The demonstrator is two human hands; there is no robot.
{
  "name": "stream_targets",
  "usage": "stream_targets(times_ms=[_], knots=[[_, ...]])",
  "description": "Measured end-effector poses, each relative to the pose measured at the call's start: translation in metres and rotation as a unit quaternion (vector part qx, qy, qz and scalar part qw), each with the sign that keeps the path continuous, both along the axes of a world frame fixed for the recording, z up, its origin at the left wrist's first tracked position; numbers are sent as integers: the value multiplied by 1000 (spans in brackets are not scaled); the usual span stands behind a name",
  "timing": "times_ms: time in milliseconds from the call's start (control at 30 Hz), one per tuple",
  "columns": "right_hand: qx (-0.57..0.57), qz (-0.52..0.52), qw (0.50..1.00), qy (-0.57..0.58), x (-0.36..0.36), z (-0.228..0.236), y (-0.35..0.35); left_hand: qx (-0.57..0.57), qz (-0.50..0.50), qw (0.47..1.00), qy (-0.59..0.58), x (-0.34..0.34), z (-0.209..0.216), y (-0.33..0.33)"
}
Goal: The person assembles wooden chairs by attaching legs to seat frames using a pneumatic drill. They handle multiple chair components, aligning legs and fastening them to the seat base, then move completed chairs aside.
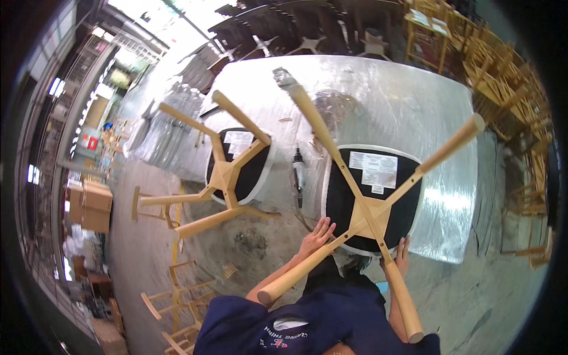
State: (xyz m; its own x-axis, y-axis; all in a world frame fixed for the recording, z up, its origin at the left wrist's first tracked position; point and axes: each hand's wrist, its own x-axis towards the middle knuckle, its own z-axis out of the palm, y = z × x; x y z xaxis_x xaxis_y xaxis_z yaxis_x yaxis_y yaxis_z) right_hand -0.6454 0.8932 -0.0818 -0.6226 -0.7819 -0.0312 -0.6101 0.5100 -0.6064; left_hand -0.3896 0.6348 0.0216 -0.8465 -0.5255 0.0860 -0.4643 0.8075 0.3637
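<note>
An upturned wooden chair lies in front of me, legs pointing up and splayed. Its dark seat underside carries white paper labels. My left hand is at the seat's near left edge, beside a wooden leg, with its fingers stretched out. At the near right edge, my right hand rests with straight fingers against the seat rim, partly hidden by another leg. Left of this chair sits a second upturned chair. Between them lies a black-and-grey power screwdriver with a cord.
The chairs rest on a table covered in clear plastic film. Bundled plastic wrap lies at its left. Wooden chair frames are stacked at the far right, and others stand on the floor at lower left. Cardboard boxes are at the left.
</note>
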Motion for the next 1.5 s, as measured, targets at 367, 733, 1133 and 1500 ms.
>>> stream_targets(times_ms=[367,733,1133,1500], knots=[[74,-365,846,-381,76,-7,101,-10,40,999,0,17,35,-5],[260,-121,918,-274,261,-19,-12,334,56,939,-61,206,-8,-70],[72,195,978,19,461,14,-432,382,431,813,-83,529,20,-173],[2,68,988,140,505,-20,-521,177,373,909,-59,579,21,-312]])
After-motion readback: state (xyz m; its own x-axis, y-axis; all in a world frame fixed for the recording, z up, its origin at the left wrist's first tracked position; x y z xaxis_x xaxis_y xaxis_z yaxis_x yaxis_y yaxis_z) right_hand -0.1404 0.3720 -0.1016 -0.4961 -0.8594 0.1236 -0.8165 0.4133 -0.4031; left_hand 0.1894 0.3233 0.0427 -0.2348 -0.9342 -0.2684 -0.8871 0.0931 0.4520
